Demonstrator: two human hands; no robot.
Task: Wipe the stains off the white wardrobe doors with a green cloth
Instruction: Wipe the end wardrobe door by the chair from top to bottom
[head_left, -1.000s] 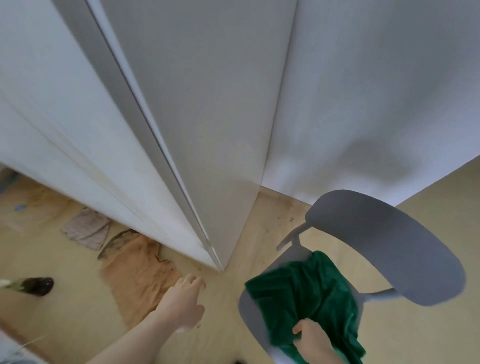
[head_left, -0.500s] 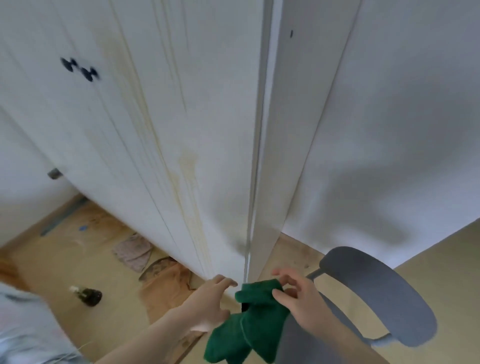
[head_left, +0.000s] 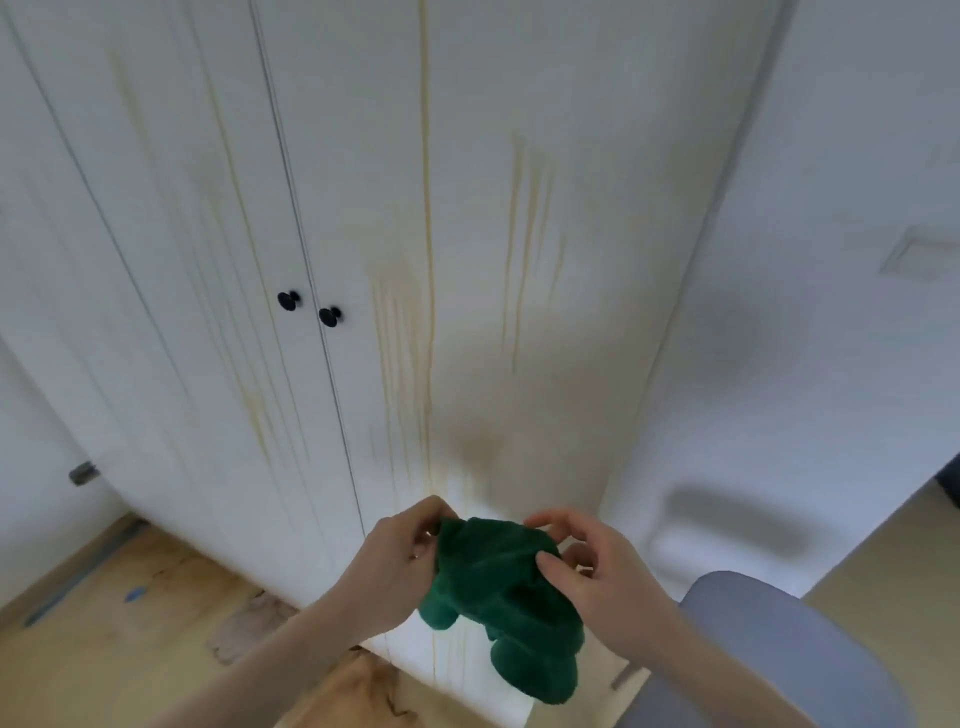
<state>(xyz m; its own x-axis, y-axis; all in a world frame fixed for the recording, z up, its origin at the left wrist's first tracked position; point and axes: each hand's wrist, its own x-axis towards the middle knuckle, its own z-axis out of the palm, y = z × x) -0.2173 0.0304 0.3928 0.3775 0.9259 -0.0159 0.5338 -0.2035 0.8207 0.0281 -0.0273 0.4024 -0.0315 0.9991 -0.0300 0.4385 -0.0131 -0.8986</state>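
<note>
The white wardrobe doors (head_left: 467, 234) fill the view ahead, streaked with yellowish-brown drip stains (head_left: 427, 312) running down them. Two black knobs (head_left: 309, 307) sit left of centre. A bunched green cloth (head_left: 498, 587) hangs in front of the lower door, held between both hands. My left hand (head_left: 400, 566) pinches its left edge. My right hand (head_left: 597, 577) grips its right side with the thumb pressed on the fabric.
A grey chair (head_left: 769, 654) stands at the lower right, close to my right arm. A white wall (head_left: 831, 312) flanks the wardrobe on the right. Wooden floor (head_left: 104, 623) with rags lies at the lower left. A small metal fitting (head_left: 83, 473) sticks out at the left.
My right hand lifted the green cloth off the chair and my left hand joined it. The view tilted up from the floor to the stained door fronts.
</note>
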